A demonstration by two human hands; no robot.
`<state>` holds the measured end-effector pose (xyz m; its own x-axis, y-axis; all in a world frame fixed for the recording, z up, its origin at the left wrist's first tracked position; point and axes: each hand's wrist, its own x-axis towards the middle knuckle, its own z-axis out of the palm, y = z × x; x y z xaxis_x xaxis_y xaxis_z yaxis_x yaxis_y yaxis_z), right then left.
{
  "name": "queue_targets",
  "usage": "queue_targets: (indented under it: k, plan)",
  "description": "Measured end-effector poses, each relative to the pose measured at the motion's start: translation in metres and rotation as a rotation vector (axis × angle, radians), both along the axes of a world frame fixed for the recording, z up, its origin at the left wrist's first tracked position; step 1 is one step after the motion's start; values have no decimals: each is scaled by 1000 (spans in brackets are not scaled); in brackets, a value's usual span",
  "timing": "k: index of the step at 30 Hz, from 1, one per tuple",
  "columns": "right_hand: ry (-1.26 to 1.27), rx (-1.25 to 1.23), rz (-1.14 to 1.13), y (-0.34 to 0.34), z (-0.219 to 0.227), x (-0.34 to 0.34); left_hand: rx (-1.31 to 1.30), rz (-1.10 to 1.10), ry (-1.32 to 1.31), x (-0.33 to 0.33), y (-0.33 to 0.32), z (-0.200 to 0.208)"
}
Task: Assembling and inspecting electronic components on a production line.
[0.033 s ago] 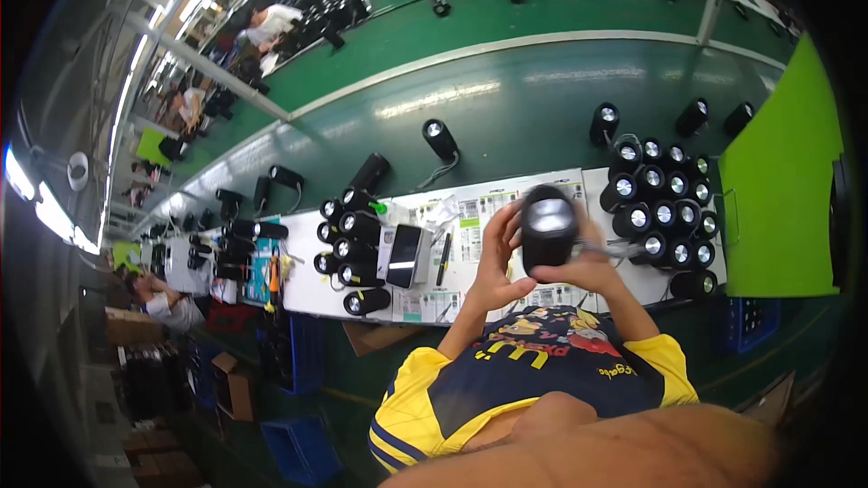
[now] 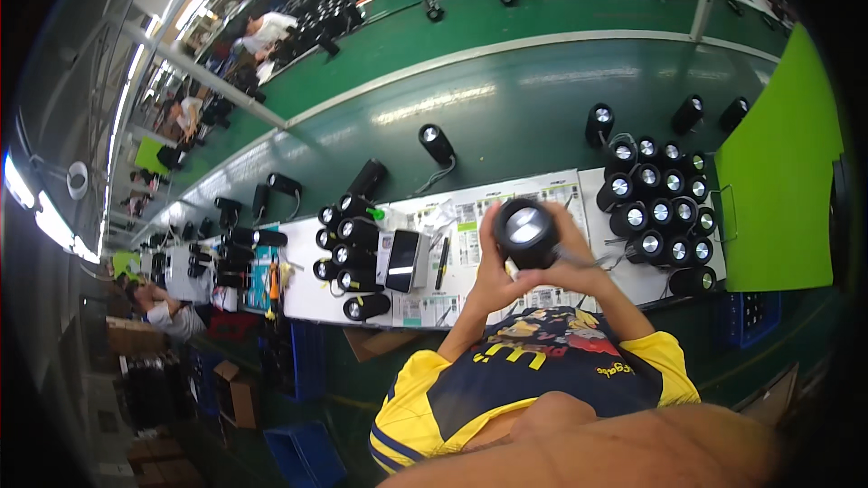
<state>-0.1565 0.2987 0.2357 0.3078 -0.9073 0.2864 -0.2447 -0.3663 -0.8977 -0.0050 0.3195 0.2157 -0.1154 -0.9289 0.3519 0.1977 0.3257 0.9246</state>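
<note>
A black cylindrical speaker is held up in front of my chest, its shiny silver round end facing up. My left hand wraps its left side. My right hand grips it from the right, and a grey strap trails out beside that hand. Below lie printed sheets on the white worktop. Left of my hands are a black pen and a white box with a dark glossy face. The underside of the held speaker is hidden.
Tightly grouped speakers stand at the right, beside a tall lime-green panel. More speakers lie stacked at the left. A single speaker stands on the green bench beyond. A blue bin is on the floor. Other people work farther off.
The speaker has shifted slightly left and tilted, so its silver end shows rounder and fuller. Both hands have moved with it, still gripping it.
</note>
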Motion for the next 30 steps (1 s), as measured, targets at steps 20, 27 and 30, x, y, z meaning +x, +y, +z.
queue_targets:
  k: [20,27,30]
  plan:
    - [41,-540,123,30,13,-13,151,160,254,-12,-2,-10]
    - [117,-570,608,61,22,-3,354,180,442,-3,-22,-15]
    - [70,-417,603,59,14,-10,356,140,593,-7,-21,-9]
